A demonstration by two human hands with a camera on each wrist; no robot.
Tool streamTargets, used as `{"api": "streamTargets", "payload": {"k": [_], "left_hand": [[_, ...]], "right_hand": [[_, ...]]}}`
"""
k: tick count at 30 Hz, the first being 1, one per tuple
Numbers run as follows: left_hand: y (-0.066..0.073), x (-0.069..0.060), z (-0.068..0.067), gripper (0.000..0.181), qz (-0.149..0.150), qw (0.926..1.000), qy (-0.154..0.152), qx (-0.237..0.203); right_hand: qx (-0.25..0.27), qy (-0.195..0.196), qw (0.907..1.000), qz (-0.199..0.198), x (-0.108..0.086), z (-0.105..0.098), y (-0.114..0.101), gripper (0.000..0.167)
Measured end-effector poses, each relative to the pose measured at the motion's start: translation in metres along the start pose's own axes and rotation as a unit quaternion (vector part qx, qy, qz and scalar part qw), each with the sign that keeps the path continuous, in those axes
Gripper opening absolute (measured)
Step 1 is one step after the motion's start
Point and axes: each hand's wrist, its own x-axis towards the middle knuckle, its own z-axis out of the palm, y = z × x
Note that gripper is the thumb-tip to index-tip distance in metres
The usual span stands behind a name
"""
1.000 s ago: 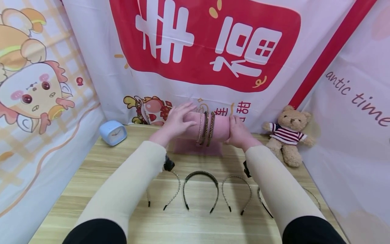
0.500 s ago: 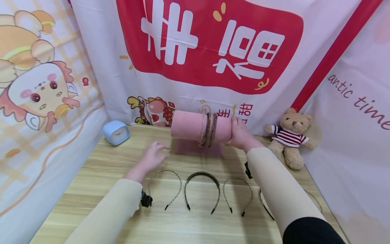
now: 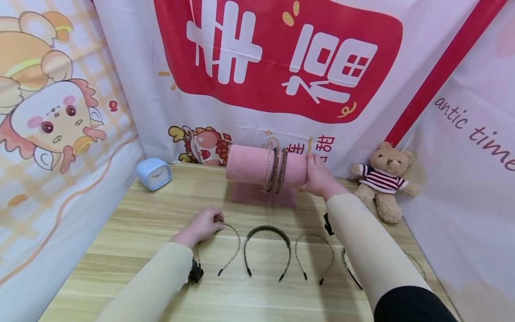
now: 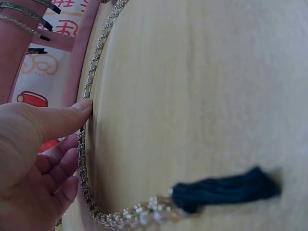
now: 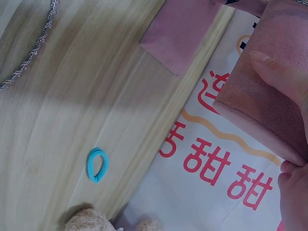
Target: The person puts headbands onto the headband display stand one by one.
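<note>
At the table's left, my left hand (image 3: pixel 203 224) pinches the top of a thin beaded headband (image 3: pixel 237 248) between thumb and fingers. In the left wrist view that headband (image 4: pixel 83 166) runs past the thumb down to a black-wrapped end. My right hand (image 3: pixel 319 179) grips the right end of a pink padded roll (image 3: pixel 247 165) on a low pink base (image 3: pixel 245 194). Around the roll's middle sit several headbands (image 3: pixel 275 172), both dark and pale. The right wrist view has my right thumb (image 5: pixel 276 74) lying along the roll's surface, with part of the hand cut off.
More headbands lie in a row: a dark coiled one (image 3: pixel 267 228), a thin one (image 3: pixel 315 234) and others partly under my right arm. A blue clock (image 3: pixel 154 173) and a teddy bear (image 3: pixel 382 183) stand behind. A turquoise hair tie (image 5: pixel 91 168) lies near the bear.
My left hand has left the roll, come down toward the front left, and taken hold of the thin beaded headband. My right hand stays on the roll's end.
</note>
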Motion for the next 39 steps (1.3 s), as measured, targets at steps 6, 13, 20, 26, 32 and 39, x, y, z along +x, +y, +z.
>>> {"api": "streamTargets", "payload": {"k": [6,13,20,26,32,39], "left_hand": [[-0.002,0.0,0.001,0.02,0.004,0.9999,-0.009,-0.002],[0.002,-0.002,-0.015,0.012,-0.05,0.995,-0.053,-0.068],[0.02,-0.011,-0.049,0.023,-0.106,0.9795,-0.132,-0.109],[0.037,-0.021,-0.078,0.023,-0.161,0.9493,-0.217,-0.16],[0.048,-0.02,-0.101,0.024,-0.177,0.9288,-0.211,-0.248],[0.058,-0.006,-0.123,0.025,-0.197,0.914,-0.144,-0.324]], "right_hand": [[0.002,-0.007,1.0,0.003,0.0,-0.001,0.001,0.127],[0.004,-0.007,0.9999,0.007,0.002,-0.001,0.003,0.128],[0.0,-0.007,1.0,0.005,0.002,-0.001,0.002,0.127],[-0.002,-0.005,1.0,0.004,0.003,0.001,0.003,0.127],[0.001,0.002,1.0,0.0,0.003,0.003,0.004,0.127],[0.002,0.003,1.0,-0.003,0.002,0.001,0.004,0.126]]}}
